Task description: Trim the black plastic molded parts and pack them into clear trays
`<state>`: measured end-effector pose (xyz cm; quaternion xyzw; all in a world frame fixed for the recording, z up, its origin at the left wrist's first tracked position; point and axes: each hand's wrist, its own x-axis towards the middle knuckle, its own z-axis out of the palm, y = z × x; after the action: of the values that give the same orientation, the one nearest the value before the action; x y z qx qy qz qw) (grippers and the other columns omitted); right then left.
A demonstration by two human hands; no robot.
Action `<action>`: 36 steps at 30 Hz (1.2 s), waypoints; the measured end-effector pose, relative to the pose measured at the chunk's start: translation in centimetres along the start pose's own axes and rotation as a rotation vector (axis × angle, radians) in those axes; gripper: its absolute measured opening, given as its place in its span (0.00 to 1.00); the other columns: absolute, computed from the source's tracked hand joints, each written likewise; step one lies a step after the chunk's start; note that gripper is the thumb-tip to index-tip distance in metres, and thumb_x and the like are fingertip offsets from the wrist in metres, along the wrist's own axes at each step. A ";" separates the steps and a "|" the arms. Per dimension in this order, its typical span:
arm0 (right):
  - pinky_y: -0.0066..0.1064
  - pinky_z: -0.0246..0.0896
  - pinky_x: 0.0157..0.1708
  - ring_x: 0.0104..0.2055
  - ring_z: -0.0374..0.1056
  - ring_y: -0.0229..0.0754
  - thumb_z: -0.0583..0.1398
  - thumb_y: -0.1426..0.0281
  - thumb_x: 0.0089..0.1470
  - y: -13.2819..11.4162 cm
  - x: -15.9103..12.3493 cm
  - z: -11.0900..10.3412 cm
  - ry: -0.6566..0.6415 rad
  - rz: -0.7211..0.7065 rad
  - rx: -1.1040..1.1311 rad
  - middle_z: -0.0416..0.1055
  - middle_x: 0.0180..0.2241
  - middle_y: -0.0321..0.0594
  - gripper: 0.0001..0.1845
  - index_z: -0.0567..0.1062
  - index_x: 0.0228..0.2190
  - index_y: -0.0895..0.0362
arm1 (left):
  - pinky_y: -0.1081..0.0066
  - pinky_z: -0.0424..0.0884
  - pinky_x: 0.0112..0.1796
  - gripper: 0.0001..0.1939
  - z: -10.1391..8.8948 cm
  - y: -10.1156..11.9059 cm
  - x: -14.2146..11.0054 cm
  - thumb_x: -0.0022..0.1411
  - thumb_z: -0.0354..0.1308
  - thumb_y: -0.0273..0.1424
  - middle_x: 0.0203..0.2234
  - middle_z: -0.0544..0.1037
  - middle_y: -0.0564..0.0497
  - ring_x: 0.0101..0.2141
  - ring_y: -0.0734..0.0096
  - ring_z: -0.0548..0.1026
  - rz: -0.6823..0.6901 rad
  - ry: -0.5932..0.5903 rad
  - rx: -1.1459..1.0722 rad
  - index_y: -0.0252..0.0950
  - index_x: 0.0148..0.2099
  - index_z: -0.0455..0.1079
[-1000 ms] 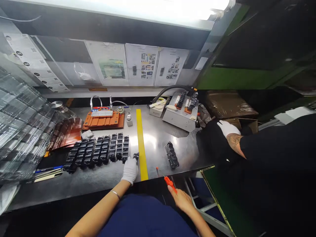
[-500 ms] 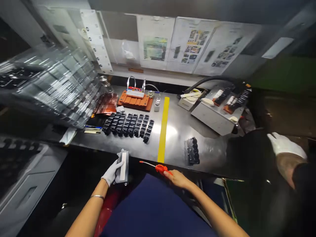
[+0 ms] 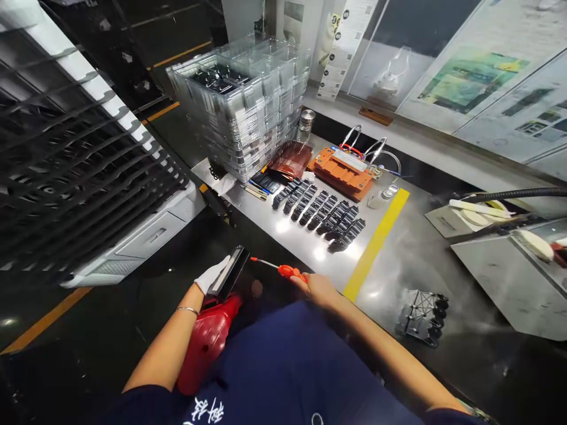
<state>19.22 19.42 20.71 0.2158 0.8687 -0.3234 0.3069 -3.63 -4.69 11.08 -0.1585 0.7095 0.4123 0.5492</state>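
Note:
My left hand point(image 3: 213, 276), in a white glove, grips a flat dark rectangular part point(image 3: 233, 273) with a pale strip along its face. The part is tilted, its dark edge turned toward my right hand. My bare right hand point(image 3: 316, 288) is wrapped round a red air blow gun point(image 3: 290, 271). Its thin metal nozzle ends in a red tip close beside the part, with a small gap. On the bench, several black ribbed parts point(image 3: 325, 209) lie in rows. Farther right lies a clear-and-black moulded part point(image 3: 424, 316).
A tall stack of clear plastic trays point(image 3: 248, 124) stands at the bench's left end. Behind the black parts sits an orange fixture point(image 3: 343, 171) with hoses. Yellow tape point(image 3: 376, 245) crosses the metal bench. A grey machine point(image 3: 509, 283) is at right, a fan with a dark grille point(image 3: 57, 136) at left.
My view has swung left, bringing the fan into sight. The held part has tilted over, and the blow gun's tip is nearer to it. The co-worker's gloved hand is out of view.

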 end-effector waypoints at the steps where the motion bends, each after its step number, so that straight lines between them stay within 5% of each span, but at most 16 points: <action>1: 0.29 0.49 0.28 0.29 0.66 0.41 0.41 0.46 0.61 -0.7 0.5 0.0 0.003 0.017 -0.019 0.72 0.28 0.44 0.35 0.75 0.31 0.58 | 0.69 0.72 0.24 0.28 -0.6 0.0 0.0 0.51 0.57 0.57 0.17 0.75 0.49 0.19 0.68 0.73 -0.012 -0.031 -0.046 0.33 0.28 0.72; 4: 0.29 0.48 0.27 0.28 0.65 0.40 0.41 0.45 0.61 -2.3 1.6 0.4 -0.057 -0.023 -0.029 0.72 0.27 0.43 0.35 0.74 0.29 0.58 | 0.69 0.72 0.28 0.26 -2.1 0.4 0.4 0.46 0.64 0.54 0.20 0.77 0.49 0.22 0.67 0.74 0.067 -0.115 -0.159 0.33 0.33 0.73; 8: 0.28 0.48 0.27 0.27 0.64 0.40 0.41 0.46 0.61 -3.9 2.3 1.0 -0.017 0.033 0.016 0.71 0.26 0.42 0.35 0.74 0.30 0.58 | 0.63 0.72 0.42 0.30 -3.9 1.4 1.9 0.39 0.71 0.41 0.36 0.80 0.45 0.37 0.62 0.77 0.422 -0.054 -0.048 0.32 0.44 0.71; 11: 0.28 0.49 0.27 0.26 0.62 0.39 0.40 0.46 0.61 -4.8 2.9 1.3 -0.039 0.020 0.078 0.69 0.25 0.41 0.35 0.74 0.30 0.58 | 0.56 0.66 0.51 0.22 -5.0 2.0 3.2 0.39 0.68 0.31 0.41 0.79 0.44 0.47 0.55 0.74 0.603 0.044 0.188 0.34 0.40 0.72; 14: 0.28 0.50 0.27 0.27 0.61 0.38 0.40 0.46 0.61 -5.5 3.6 1.6 -0.021 0.033 0.170 0.69 0.26 0.40 0.35 0.74 0.31 0.58 | 0.55 0.54 0.60 0.12 -6.3 2.3 3.6 0.39 0.65 0.24 0.45 0.78 0.47 0.59 0.54 0.63 0.684 -0.018 0.243 0.39 0.31 0.74; 18: 0.28 0.50 0.27 0.27 0.62 0.38 0.41 0.47 0.61 -6.1 4.5 1.8 0.013 0.091 0.205 0.69 0.26 0.40 0.34 0.74 0.32 0.58 | 0.56 0.60 0.57 0.16 -8.6 2.9 3.4 0.36 0.68 0.27 0.44 0.78 0.45 0.54 0.53 0.69 0.652 -0.144 0.103 0.37 0.34 0.75; 24: 0.28 0.49 0.27 0.27 0.64 0.39 0.43 0.46 0.61 -8.3 4.4 2.0 -0.034 0.037 0.106 0.71 0.27 0.41 0.34 0.74 0.32 0.58 | 0.63 0.73 0.40 0.23 -9.2 4.4 3.9 0.44 0.66 0.41 0.32 0.79 0.47 0.34 0.64 0.78 0.397 0.128 -0.342 0.35 0.42 0.71; 29: 0.28 0.50 0.28 0.30 0.68 0.42 0.43 0.45 0.61 -10.5 4.5 3.0 -0.014 0.007 -0.069 0.73 0.28 0.43 0.33 0.73 0.33 0.58 | 0.66 0.72 0.37 0.20 -7.0 5.3 4.5 0.46 0.66 0.41 0.34 0.78 0.44 0.36 0.61 0.77 0.411 0.330 0.012 0.33 0.38 0.70; 36: 0.30 0.52 0.28 0.33 0.72 0.45 0.40 0.43 0.60 -11.4 4.5 4.0 0.012 0.070 -0.157 0.76 0.31 0.44 0.35 0.74 0.35 0.57 | 0.67 0.69 0.42 0.18 -4.6 6.4 4.3 0.47 0.65 0.37 0.36 0.79 0.45 0.39 0.62 0.75 0.505 0.327 0.142 0.34 0.39 0.71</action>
<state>11.01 9.49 20.11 0.2233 0.8851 -0.2422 0.3286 -12.42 -3.27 10.04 -0.0025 0.8324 0.4541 0.3175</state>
